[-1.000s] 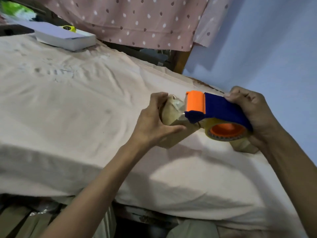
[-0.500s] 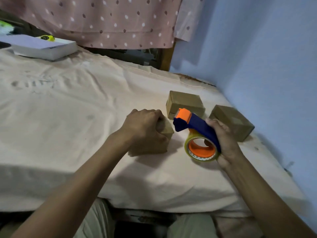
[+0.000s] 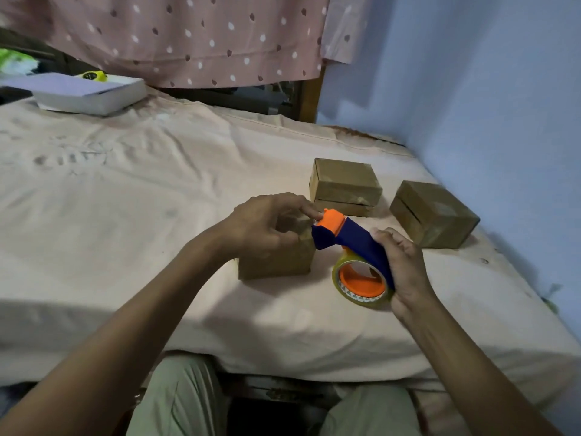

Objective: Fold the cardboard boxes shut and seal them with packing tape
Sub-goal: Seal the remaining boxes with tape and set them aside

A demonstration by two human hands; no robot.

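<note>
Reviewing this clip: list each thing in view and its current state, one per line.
Near box: on the bed, flaps closed, under the left hand.
Middle box: closed, untouched.
Right box: closed, untouched.
Tape dispenser: gripped in the right hand, orange tip by the left fingers.
White box: closed, far corner.

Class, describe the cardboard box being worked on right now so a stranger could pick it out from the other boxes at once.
Start at the bed sheet by the blue wall, where three small brown boxes sit near the right side. The working box is the nearest one. Only it lies under the left hand, with the tape dispenser in the right hand beside it.
</note>
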